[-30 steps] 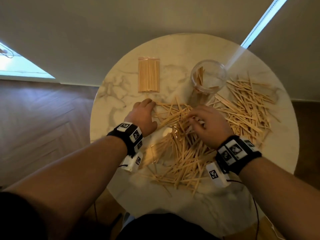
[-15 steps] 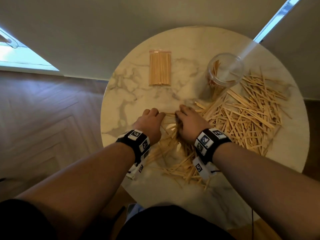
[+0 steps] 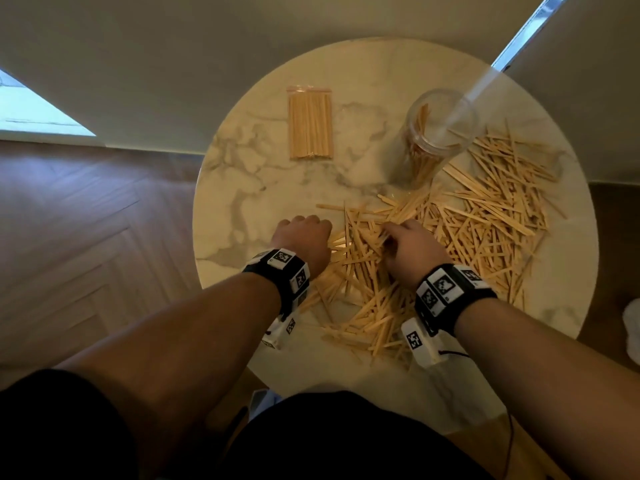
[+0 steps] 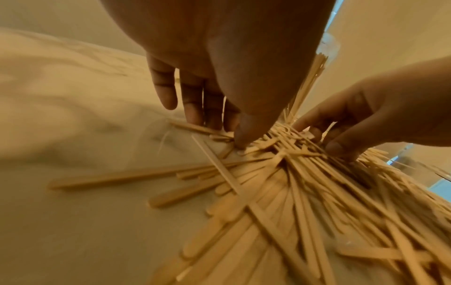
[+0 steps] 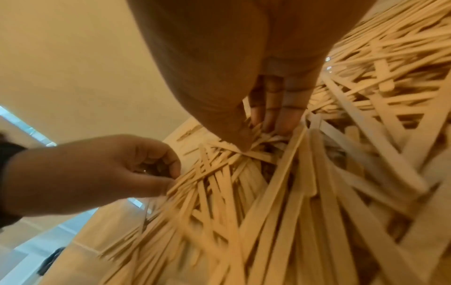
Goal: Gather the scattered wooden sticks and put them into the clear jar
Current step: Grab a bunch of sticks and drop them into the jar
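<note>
Many pale wooden sticks [image 3: 467, 230] lie scattered over the middle and right of the round marble table [image 3: 263, 188]. The clear jar [image 3: 440, 133] stands at the back right, upright, with some sticks inside. My left hand [image 3: 304, 233] sits at the pile's left edge, with its thumb and curled fingers [image 5: 171, 173] pinching stick ends. My right hand [image 3: 398, 237] digs into the heap a hand's width to the right. Its thumb and fingers [image 5: 268, 123] close around a small clump of sticks. In the left wrist view my left hand [image 4: 219, 131] presses down on the sticks, and the jar [image 4: 327, 50] shows behind.
A sealed clear packet of sticks [image 3: 310, 126] lies at the back left of the table. The wall runs close behind the table. Wooden floor lies to the left, and the table's front edge is just before my body.
My right hand swung left until it met the left hand at the pile's left edge, then drew slightly apart again. Sticks between the hands are bunched more tightly.
</note>
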`<state>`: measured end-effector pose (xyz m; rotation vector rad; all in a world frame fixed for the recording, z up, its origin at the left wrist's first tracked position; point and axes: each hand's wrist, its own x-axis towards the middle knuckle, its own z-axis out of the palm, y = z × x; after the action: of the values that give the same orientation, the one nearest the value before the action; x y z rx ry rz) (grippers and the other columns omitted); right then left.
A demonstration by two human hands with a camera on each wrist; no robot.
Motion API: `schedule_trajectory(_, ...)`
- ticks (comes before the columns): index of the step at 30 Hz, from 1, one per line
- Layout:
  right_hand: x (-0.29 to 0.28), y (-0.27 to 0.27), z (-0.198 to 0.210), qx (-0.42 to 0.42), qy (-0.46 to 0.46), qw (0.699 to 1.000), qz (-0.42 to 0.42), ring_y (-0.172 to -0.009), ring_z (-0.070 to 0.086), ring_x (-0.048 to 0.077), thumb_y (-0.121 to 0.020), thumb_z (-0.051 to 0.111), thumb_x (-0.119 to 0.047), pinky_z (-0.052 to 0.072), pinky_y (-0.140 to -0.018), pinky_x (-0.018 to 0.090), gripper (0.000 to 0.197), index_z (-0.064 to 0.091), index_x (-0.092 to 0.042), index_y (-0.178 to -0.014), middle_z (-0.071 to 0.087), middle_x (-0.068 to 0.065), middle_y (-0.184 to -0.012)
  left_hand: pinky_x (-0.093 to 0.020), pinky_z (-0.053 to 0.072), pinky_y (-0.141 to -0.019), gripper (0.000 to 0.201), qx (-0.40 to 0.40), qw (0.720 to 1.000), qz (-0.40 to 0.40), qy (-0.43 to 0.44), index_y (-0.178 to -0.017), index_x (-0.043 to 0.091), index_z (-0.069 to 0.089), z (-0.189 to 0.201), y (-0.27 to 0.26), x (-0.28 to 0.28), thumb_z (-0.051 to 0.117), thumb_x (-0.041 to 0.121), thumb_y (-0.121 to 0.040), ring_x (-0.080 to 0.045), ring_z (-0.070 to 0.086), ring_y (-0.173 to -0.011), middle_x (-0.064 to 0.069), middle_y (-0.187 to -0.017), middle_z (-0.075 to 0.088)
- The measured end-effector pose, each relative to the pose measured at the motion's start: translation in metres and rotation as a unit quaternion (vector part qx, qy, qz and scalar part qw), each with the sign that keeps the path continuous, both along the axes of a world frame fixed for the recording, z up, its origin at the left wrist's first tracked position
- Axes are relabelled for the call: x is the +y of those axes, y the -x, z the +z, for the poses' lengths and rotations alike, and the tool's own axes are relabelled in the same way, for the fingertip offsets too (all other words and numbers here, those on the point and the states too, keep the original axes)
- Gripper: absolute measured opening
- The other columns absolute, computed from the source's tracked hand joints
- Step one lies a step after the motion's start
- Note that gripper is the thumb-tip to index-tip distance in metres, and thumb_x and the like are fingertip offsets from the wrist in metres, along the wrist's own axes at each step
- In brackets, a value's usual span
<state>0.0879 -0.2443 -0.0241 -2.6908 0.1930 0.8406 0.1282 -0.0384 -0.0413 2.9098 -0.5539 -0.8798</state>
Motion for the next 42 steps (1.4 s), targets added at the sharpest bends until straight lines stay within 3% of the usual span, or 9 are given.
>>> schedule_trajectory(5,0.007,-0.005,0.005,-0.045,-0.035,0.998,0.035,-0.122,0.056,0.028,-0.095,0.058,-0.020,0.050,-0.101,0.043,0.045,0.059,-0.031,-0.138,0.060,0.002,-0.129,-0.042,0.050,-0.091,0.034,0.038,0.998,0.056,0.018,-0.122,0.022,0.061,0.006,0.006,0.006,0.051,0.043,-0.099,-0.028,0.059,-0.109,-0.003,-0.124,0.061)
schedule_trajectory(9,-0.016,-0.031,0.012,-0.081,0.046,0.989,0.114,-0.137,0.040,0.031,-0.088,0.059,-0.010,0.047,-0.106,0.050,0.063,0.050,-0.036,-0.145,0.048,0.000,-0.147,-0.043,0.051,-0.092,0.059,0.028,0.996,0.086,0.027,-0.134,0.024,0.056,0.008,0.022,0.012,0.056,0.063,-0.089,-0.026,0.055,-0.118,-0.001,-0.131,0.057)
schedule_trajectory(12,-0.022,-0.044,0.007,-0.047,0.085,0.966,0.239,-0.146,0.030,0.030,-0.094,0.049,-0.018,0.037,-0.114,0.053,0.055,0.048,-0.035,-0.146,0.037,0.000,-0.160,-0.046,0.048,-0.100,0.076,0.005,0.998,0.063,0.018,-0.141,0.025,0.048,0.005,0.040,0.011,0.057,0.072,-0.082,-0.027,0.049,-0.125,-0.002,-0.138,0.051)
schedule_trajectory(17,-0.017,-0.046,0.002,-0.080,0.113,0.928,0.345,-0.132,0.045,0.023,-0.101,0.037,-0.024,0.035,-0.109,0.044,0.041,0.055,-0.035,-0.136,0.054,-0.005,-0.141,-0.046,0.045,-0.106,0.069,-0.024,0.986,0.148,0.075,-0.146,0.024,0.045,0.007,0.067,0.025,0.058,0.055,-0.086,-0.028,0.045,-0.130,-0.002,-0.143,0.048)
schedule_trajectory(21,-0.021,-0.056,0.009,-0.071,0.102,0.914,0.387,-0.132,0.046,0.022,-0.101,0.040,-0.025,0.034,-0.112,0.043,0.040,0.056,-0.035,-0.136,0.056,-0.005,-0.141,-0.045,0.047,-0.102,0.060,-0.030,0.965,0.243,0.096,-0.141,0.022,0.052,0.005,0.094,0.052,0.065,0.047,-0.088,-0.030,0.049,-0.126,-0.003,-0.137,0.053)
schedule_trajectory(27,-0.025,-0.066,0.028,-0.044,0.090,0.915,0.391,-0.113,0.055,0.032,-0.100,0.044,-0.019,0.040,-0.096,0.039,0.034,0.047,-0.025,-0.134,0.061,0.011,-0.124,-0.043,0.045,-0.105,0.063,-0.008,0.936,0.321,0.143,-0.145,0.021,0.049,-0.001,0.124,0.071,0.069,0.045,-0.090,-0.029,0.047,-0.129,-0.003,-0.137,0.050)
schedule_trajectory(33,-0.005,-0.063,0.030,-0.021,0.053,0.915,0.399,-0.114,0.057,0.030,-0.097,0.046,-0.019,0.048,-0.096,0.042,0.044,0.044,-0.031,-0.139,0.060,0.006,-0.132,-0.043,0.049,-0.105,0.094,0.032,0.944,0.298,0.140,-0.156,0.026,0.034,-0.012,0.133,0.056,0.078,0.054,-0.078,-0.027,0.049,-0.130,0.000,-0.145,0.044)
schedule_trajectory(38,0.007,-0.058,0.023,0.005,0.078,0.897,0.435,-0.126,0.052,0.029,-0.090,0.059,-0.036,0.051,-0.097,0.044,0.071,0.027,-0.034,-0.154,0.050,0.002,-0.146,-0.044,0.054,-0.098,0.073,0.030,0.960,0.254,0.112,-0.151,0.030,0.041,-0.019,0.124,0.043,0.070,0.041,-0.085,-0.027,0.054,-0.125,0.000,-0.139,0.048)
schedule_trajectory(42,0.013,-0.053,0.016,-0.026,0.080,0.878,0.472,-0.131,0.046,0.027,-0.093,0.059,-0.035,0.050,-0.100,0.046,0.068,0.029,-0.035,-0.154,0.046,-0.002,-0.149,-0.043,0.057,-0.092,0.055,0.024,0.957,0.260,0.124,-0.146,0.033,0.048,-0.018,0.114,0.037,0.062,0.035,-0.093,-0.023,0.060,-0.119,0.004,-0.134,0.053)
